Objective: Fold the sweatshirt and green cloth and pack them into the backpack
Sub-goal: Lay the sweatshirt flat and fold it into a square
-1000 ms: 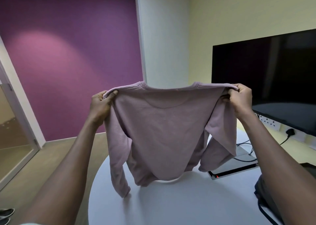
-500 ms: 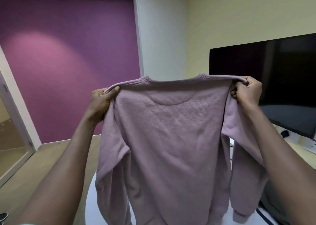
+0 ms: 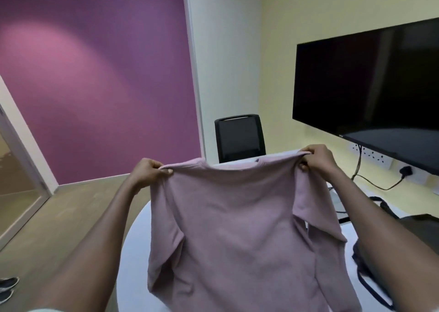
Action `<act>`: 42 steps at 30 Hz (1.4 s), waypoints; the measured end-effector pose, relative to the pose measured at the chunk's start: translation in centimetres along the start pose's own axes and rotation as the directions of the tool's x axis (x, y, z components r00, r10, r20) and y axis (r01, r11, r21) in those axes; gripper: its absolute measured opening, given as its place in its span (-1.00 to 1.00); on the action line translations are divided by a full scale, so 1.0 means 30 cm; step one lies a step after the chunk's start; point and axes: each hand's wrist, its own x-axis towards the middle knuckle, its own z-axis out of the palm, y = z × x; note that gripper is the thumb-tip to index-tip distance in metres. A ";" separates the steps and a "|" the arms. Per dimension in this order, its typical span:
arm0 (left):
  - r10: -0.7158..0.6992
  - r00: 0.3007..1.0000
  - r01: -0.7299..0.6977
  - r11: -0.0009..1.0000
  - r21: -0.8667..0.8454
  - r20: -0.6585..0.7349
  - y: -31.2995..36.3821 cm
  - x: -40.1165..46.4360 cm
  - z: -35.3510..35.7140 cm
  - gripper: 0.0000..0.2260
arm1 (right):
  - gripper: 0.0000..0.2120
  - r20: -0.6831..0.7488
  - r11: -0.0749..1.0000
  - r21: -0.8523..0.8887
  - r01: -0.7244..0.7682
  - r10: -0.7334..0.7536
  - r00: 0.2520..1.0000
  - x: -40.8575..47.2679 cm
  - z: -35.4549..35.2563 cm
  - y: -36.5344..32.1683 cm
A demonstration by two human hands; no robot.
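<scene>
Since half a second back the sweatshirt (image 3: pixel 237 228) sits lower in view, and a black chair (image 3: pixel 240 138) that it covered now shows above its collar; view has tipped down and the screen reads larger on the right.

Sweatshirt: pale mauve, held up by its shoulders, spread wide, body hanging over the white round table (image 3: pixel 135 240). Lower hem runs out of the bottom of the picture, so whether it touches the tabletop I cannot tell. Both sleeves hang at the sides (the right one folds across the person's right forearm).

Left hand (image 3: pixel 148 172): fingers curled shut, thumb pinching the left shoulder seam. Right hand (image 3: pixel 316 161): fingers closed over the right shoulder seam, cloth bunched under the knuckles. Both arms stretched forward, bare.

Backpack (image 3: pixel 418 231): dark, on the table at the right edge, partly hidden behind the right forearm, a strap looping below it. Open or zipped: cannot tell.

Further out: black wall screen (image 3: pixel 370 90) on the cream wall, white sockets under it with a black cable (image 3: pixel 377 184) plugged in. Purple wall left, wood-tone floor, a pair of dark shoes (image 3: pixel 7 288) at the lower left edge.
</scene>
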 end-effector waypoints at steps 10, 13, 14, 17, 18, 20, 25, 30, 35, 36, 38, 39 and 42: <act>-0.143 0.965 0.112 0.983 0.148 0.218 -0.365 0.141 0.141 -0.92 | -0.72 0.125 0.974 -0.214 -0.071 0.099 0.987 0.081 0.346 0.175; -0.142 0.960 0.123 0.988 0.092 0.242 -0.433 0.240 0.145 -0.79 | -0.72 0.056 0.960 -0.265 -0.086 0.104 0.993 0.145 0.436 0.187; -0.135 0.958 0.121 0.990 0.071 0.252 -0.454 0.277 0.145 -0.72 | -0.72 0.031 0.951 -0.292 -0.098 0.112 0.993 0.168 0.465 0.183; -0.110 0.961 0.116 0.993 -0.005 0.255 -0.527 0.399 0.160 -0.52 | -0.74 -0.060 0.894 -0.431 -0.125 0.109 0.992 0.247 0.558 0.165; -0.109 0.963 0.118 0.993 -0.021 0.245 -0.552 0.441 0.169 -0.51 | -0.76 -0.074 0.871 -0.476 -0.120 0.097 0.993 0.274 0.592 0.153; -0.118 0.969 0.131 0.990 -0.045 0.218 -0.599 0.517 0.191 -0.52 | -0.78 -0.068 0.851 -0.510 -0.127 0.107 0.992 0.332 0.669 0.131; -0.139 0.986 0.143 0.989 -0.037 0.089 -0.733 0.689 0.270 -0.77 | -0.81 -0.002 0.898 -0.294 -0.328 0.343 0.939 0.475 0.901 0.161; -0.154 0.987 0.153 0.988 0.022 0.055 -0.872 0.831 0.352 -0.91 | -0.83 0.022 0.913 -0.142 -0.382 0.388 0.921 0.554 1.095 0.174; -0.227 0.974 0.225 0.972 -0.067 -0.017 -0.980 0.904 0.417 -0.76 | -0.27 0.342 0.902 0.121 -0.414 0.354 0.870 0.586 1.259 0.227; -0.282 0.959 0.281 0.957 -0.075 -0.004 -1.002 0.910 0.430 -0.63 | -0.22 0.388 0.907 0.112 -0.407 0.337 0.858 0.575 1.295 0.238; -0.360 0.933 0.361 0.932 -0.038 0.032 -1.051 0.903 0.458 -0.45 | -0.23 0.446 0.921 0.057 -0.386 0.322 0.835 0.535 1.370 0.272; -0.381 0.923 0.383 0.924 -0.017 0.054 -1.077 0.896 0.472 -0.41 | -0.27 0.464 0.933 0.005 -0.359 0.316 0.828 0.511 1.402 0.292; -0.427 0.894 0.429 0.903 0.016 0.134 -1.111 0.871 0.508 -0.25 | -0.40 0.518 0.958 -0.177 -0.226 0.285 0.806 0.443 1.462 0.333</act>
